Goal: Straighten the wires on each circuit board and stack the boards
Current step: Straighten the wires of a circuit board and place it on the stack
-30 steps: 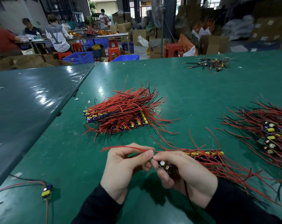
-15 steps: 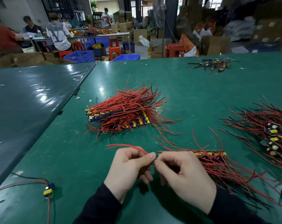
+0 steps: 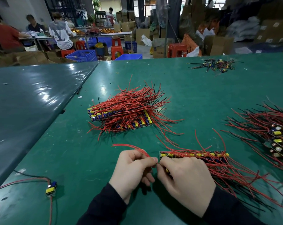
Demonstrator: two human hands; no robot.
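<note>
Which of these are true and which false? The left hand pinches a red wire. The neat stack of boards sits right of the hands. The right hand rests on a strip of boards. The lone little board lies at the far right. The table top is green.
1. The left hand pinches a red wire. True.
2. The stack of boards sits right of the hands. False: it lies beyond them, toward the left.
3. The right hand rests on a strip of boards. True.
4. The lone little board lies at the far right. False: it lies near left.
5. The table is green. True.
</note>
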